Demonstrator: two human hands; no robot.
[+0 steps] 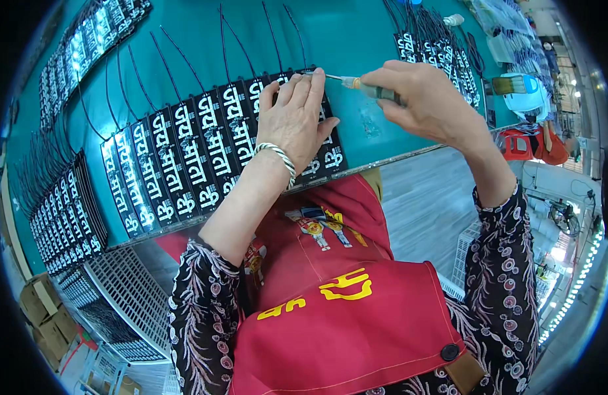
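A row of black strips with white lettering (195,141) lies side by side on the green tabletop, a dark wire running from the far end of each. My left hand (294,115) rests flat over strips at the right end of the row, fingers stretched toward their far edge. In my right hand (426,99) is a slim tool with a thin metal tip, an orange collar and a greenish handle (376,91). Its tip points left and reaches the far end of the last strip, beside my left fingertips. Exactly what the tip touches is too small to tell.
Stacks of similar wired strips lie at the far left (93,49), near left (67,214) and far right (442,62). A brush (509,85) sits by a light-blue container (529,99) at right. White plastic crates (129,289) stand below the table's left edge.
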